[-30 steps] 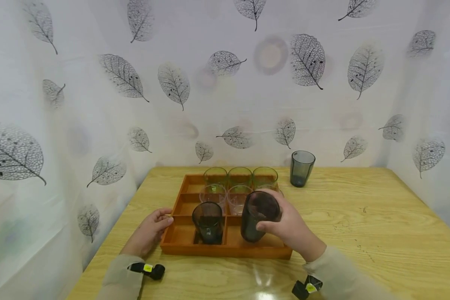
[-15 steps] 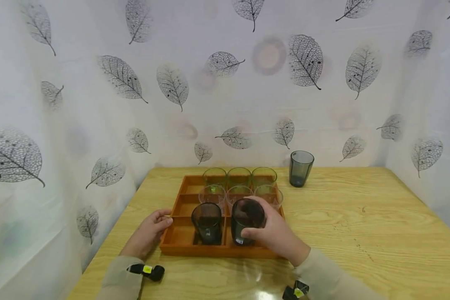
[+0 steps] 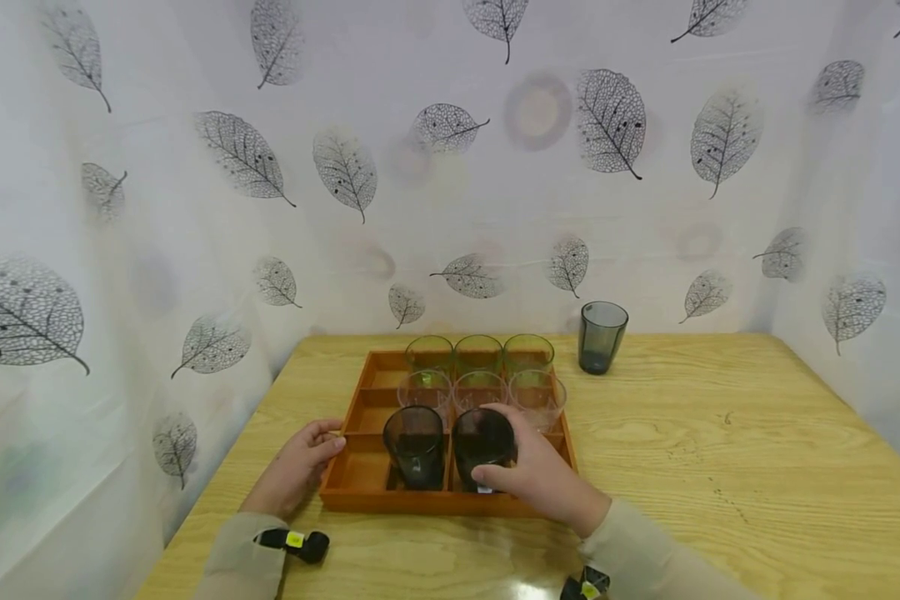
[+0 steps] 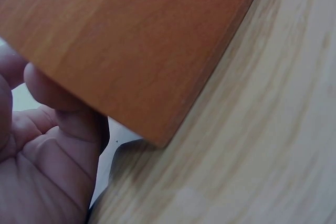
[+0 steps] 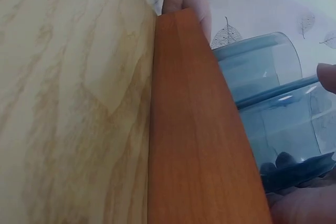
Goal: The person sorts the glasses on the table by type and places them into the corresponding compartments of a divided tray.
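Note:
A brown wooden tray [image 3: 382, 501] with dividers stands on the table. My right hand [image 3: 547, 479] grips a dark tumbler [image 3: 480, 454] at the tray's near row, thumb on the near side and fingers around the back. To its left another dark tumbler [image 3: 414, 454] stands in the same row, across a divider. My left hand [image 3: 294, 468] touches the tray's left side with thumb and fingertips; in the left wrist view, bent fingers [image 4: 50, 90] lie by the tray's corner. The right wrist view shows the held tumbler [image 5: 268, 114] behind the tray's wall [image 5: 197, 129].
Clear glasses [image 3: 537, 400] fill part of the middle row, and green-tinted glasses [image 3: 477, 354] the back row. Compartments along the tray's left hold nothing. A grey-blue tumbler [image 3: 602, 337] stands at the back right of the wooden table [image 3: 720, 433], before a leaf-patterned curtain [image 3: 450, 200].
My right hand has moved left and slightly down with the dark tumbler, which has gone from tilted above the tray to beside the other dark tumbler. The left hand stays put.

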`<state>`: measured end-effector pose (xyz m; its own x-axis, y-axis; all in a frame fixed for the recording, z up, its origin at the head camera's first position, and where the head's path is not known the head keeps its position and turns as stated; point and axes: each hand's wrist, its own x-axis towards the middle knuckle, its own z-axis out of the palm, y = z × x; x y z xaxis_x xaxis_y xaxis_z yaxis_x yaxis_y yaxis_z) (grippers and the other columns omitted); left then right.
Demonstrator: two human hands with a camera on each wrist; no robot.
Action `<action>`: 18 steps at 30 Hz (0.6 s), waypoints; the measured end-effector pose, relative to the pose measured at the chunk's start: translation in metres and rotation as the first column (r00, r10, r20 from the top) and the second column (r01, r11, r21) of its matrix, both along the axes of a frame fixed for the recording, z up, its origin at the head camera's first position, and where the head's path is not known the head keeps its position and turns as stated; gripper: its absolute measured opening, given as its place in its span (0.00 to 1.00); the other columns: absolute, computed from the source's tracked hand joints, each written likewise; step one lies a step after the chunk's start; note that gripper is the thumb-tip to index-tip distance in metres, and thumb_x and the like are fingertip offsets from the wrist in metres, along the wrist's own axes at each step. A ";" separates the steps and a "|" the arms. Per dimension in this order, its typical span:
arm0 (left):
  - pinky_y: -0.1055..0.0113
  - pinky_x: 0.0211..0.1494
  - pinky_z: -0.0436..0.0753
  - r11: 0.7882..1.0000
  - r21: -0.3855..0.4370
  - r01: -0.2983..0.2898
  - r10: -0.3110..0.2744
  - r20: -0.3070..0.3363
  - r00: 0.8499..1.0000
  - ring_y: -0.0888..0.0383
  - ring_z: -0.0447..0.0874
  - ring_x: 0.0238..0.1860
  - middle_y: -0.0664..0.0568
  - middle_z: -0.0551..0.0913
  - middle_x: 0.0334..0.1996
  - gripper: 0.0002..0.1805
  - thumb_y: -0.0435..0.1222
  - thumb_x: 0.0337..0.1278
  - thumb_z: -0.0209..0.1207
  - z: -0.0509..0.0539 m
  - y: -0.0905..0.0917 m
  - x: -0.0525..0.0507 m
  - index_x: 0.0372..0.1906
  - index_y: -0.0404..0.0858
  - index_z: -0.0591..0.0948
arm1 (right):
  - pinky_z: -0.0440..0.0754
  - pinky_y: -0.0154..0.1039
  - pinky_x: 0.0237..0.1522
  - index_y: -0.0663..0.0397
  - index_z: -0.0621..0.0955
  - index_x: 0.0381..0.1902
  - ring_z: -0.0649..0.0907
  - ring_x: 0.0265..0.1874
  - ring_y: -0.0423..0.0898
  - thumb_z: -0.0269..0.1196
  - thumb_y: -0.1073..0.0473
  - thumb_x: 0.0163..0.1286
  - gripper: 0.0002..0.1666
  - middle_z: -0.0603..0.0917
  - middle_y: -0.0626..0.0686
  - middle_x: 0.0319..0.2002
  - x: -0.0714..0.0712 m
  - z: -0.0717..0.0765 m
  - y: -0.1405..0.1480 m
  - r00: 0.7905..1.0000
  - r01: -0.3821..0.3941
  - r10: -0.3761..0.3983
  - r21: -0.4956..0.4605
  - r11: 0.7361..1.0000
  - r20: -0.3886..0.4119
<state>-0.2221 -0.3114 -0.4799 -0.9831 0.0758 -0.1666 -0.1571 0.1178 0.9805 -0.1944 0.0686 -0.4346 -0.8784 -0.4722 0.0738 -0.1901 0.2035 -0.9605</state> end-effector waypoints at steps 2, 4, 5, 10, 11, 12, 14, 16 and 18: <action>0.71 0.31 0.73 1.000 0.003 -0.004 0.004 0.006 1.000 0.61 0.70 0.31 0.50 0.74 0.41 0.25 0.34 0.74 0.56 0.000 0.000 0.000 0.68 0.28 0.64 | 0.79 0.51 0.52 0.44 0.62 0.75 0.79 0.56 0.51 0.70 0.47 0.67 0.44 0.71 0.55 0.66 0.000 -0.001 -0.001 1.000 0.000 0.000 0.003 1.000 -0.010; 0.71 0.31 0.73 1.000 0.005 -0.003 0.003 0.002 1.000 0.61 0.70 0.30 0.50 0.74 0.41 0.26 0.34 0.74 0.56 0.001 0.000 0.000 0.68 0.28 0.64 | 0.79 0.50 0.52 0.41 0.63 0.74 0.79 0.55 0.50 0.71 0.47 0.67 0.44 0.72 0.53 0.65 -0.001 -0.002 -0.002 1.000 0.007 -0.007 0.001 1.000 -0.009; 0.71 0.31 0.73 1.000 0.005 -0.003 0.003 0.003 1.000 0.61 0.70 0.30 0.50 0.74 0.41 0.26 0.34 0.74 0.56 0.001 -0.001 0.000 0.69 0.28 0.64 | 0.78 0.51 0.53 0.40 0.63 0.74 0.79 0.56 0.50 0.71 0.47 0.67 0.44 0.72 0.52 0.65 -0.001 -0.003 -0.004 1.000 0.014 -0.014 0.004 1.000 -0.010; 0.71 0.31 0.73 1.000 0.008 0.005 -0.005 -0.003 1.000 0.61 0.70 0.30 0.51 0.75 0.42 0.27 0.34 0.75 0.55 0.001 -0.002 0.000 0.70 0.27 0.62 | 0.72 0.58 0.60 0.38 0.64 0.73 0.75 0.61 0.49 0.74 0.45 0.63 0.46 0.72 0.48 0.65 0.000 -0.004 -0.009 0.997 0.080 -0.079 0.045 0.996 -0.023; 0.71 0.31 0.73 1.000 0.010 0.007 -0.007 -0.003 1.000 0.61 0.70 0.30 0.51 0.75 0.42 0.27 0.34 0.76 0.55 0.001 -0.002 0.000 0.70 0.27 0.62 | 0.71 0.60 0.61 0.38 0.64 0.73 0.75 0.62 0.50 0.74 0.45 0.62 0.46 0.72 0.48 0.65 0.000 -0.004 -0.010 0.996 0.090 -0.089 0.054 0.994 -0.026; 0.71 0.32 0.73 1.000 0.018 0.006 -0.005 -0.002 1.000 0.61 0.70 0.30 0.51 0.75 0.41 0.27 0.34 0.75 0.55 0.000 -0.003 0.000 0.70 0.27 0.62 | 0.71 0.60 0.61 0.38 0.64 0.73 0.74 0.63 0.50 0.74 0.44 0.62 0.47 0.72 0.48 0.65 0.001 -0.004 -0.010 0.995 0.095 -0.094 0.060 0.994 -0.029; 0.71 0.32 0.73 1.000 0.023 0.007 -0.007 -0.005 1.000 0.61 0.70 0.30 0.52 0.76 0.41 0.27 0.34 0.75 0.55 -0.001 -0.003 -0.001 0.70 0.27 0.61 | 0.72 0.60 0.60 0.38 0.65 0.73 0.75 0.62 0.50 0.75 0.44 0.62 0.47 0.73 0.48 0.65 0.001 -0.004 -0.010 0.995 0.098 -0.096 0.067 0.993 -0.032; 0.71 0.33 0.73 0.999 0.032 0.008 -0.008 -0.004 1.000 0.62 0.71 0.31 0.52 0.76 0.41 0.27 0.34 0.75 0.55 -0.002 -0.002 -0.001 0.70 0.28 0.62 | 0.74 0.58 0.59 0.38 0.65 0.73 0.76 0.60 0.48 0.74 0.43 0.61 0.47 0.73 0.48 0.64 0.002 -0.004 -0.010 0.995 0.099 -0.097 0.076 0.992 -0.036; 0.70 0.33 0.73 0.999 0.037 0.012 -0.012 0.000 1.000 0.62 0.72 0.32 0.52 0.76 0.41 0.27 0.34 0.75 0.55 -0.003 -0.001 -0.001 0.70 0.28 0.62 | 0.76 0.56 0.56 0.37 0.65 0.73 0.78 0.57 0.47 0.75 0.43 0.61 0.47 0.74 0.48 0.63 0.003 -0.003 -0.008 0.994 0.099 -0.095 0.091 0.991 -0.046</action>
